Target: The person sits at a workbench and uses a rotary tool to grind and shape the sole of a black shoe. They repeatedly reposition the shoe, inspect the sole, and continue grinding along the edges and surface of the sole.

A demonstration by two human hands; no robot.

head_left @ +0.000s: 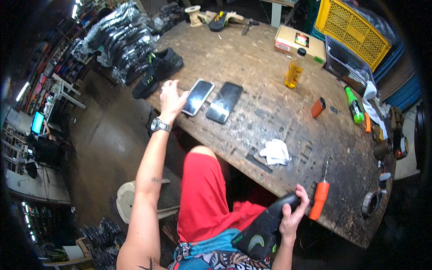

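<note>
Black shoe (256, 231), x1, at the near table edge over the lap, sole side up and right, pale green curved mark on its side. Right hand (292, 216), x1, holding it near one end, thumb this side, fingers round the other.

Next out, one orange-handled tool (319, 200), thin metal shaft pointing away, on the wooden table (256, 58), just beside right hand. One metal ring (371, 204) near the right rim. One crumpled white cloth (276, 152), mid near edge.

Left hand (172, 101), x1: fingers spread wide, nothing gripped. Just beside the first of two phones; contact, can't tell. White-edged phone (198, 97) on the left, black phone (224, 102) to its right, both lying flat, apart.

Right side: one orange block-shaped item (318, 108), one green bottle (354, 105).

Left side past the hand: two dark shoes, one nearer (146, 85), one farther (168, 63).

Far: one bottle of yellow liquid (294, 72), upright; one cardboard box (288, 36); one yellow crate (353, 29), tilted; one spool (193, 17).
</note>
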